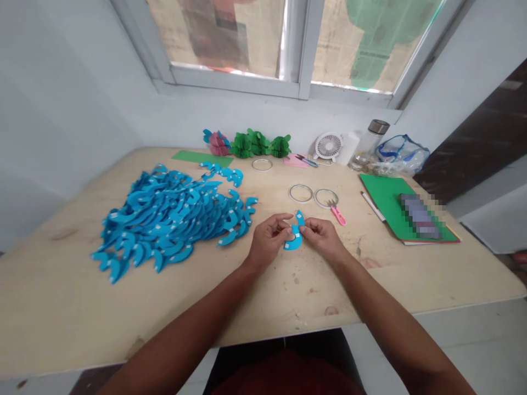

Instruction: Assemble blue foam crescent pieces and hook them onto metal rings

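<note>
Between my two hands is a curved blue paper piece (293, 243) with small white squares on it. My left hand (269, 237) pinches its left side between thumb and fingers. On the other side, my right hand (323, 236) grips the same piece near its middle, fingertips pressed together. Both hands stay close to the tabletop, near the front middle. To the left lies a large heap of similar blue paper pieces (164, 214), many marked with white squares. Pink-handled thread snips (337, 213) rest just beyond my right hand.
Two rolls of tape (300, 201) lie ahead of my hands, and another ring (262, 159) farther back. Green paper animals (259, 144), a small white fan (328, 146) and a glass bottle (373, 144) line the wall. A phone (420, 215) rests on a green folder (381, 206) at right.
</note>
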Tool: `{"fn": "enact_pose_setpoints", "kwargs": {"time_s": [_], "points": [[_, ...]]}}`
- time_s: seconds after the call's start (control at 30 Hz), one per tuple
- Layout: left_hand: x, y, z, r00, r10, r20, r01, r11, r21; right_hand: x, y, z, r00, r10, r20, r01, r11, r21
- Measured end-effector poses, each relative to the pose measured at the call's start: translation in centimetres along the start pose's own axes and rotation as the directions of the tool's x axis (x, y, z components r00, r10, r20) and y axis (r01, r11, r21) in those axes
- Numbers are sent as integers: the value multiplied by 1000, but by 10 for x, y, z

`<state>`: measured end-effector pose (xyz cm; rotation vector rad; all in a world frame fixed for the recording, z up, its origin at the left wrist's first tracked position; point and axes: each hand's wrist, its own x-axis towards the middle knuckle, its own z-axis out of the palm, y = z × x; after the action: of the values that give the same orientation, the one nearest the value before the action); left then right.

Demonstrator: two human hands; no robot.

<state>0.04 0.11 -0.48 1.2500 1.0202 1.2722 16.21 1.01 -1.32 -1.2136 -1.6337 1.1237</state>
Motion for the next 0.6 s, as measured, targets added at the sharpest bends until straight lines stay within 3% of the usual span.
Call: {"fn": "enact_pose_setpoints", "kwargs": {"time_s": [0.33, 0.6], "points": [[2, -3, 0, 998, -50, -25, 48, 995, -90, -3, -7, 0, 993, 6, 118, -11, 999, 40], [3, -2, -1, 997, -76, 24, 77, 996, -37, 1, 0, -2, 1000, 1, -29, 1, 997, 78]]}}
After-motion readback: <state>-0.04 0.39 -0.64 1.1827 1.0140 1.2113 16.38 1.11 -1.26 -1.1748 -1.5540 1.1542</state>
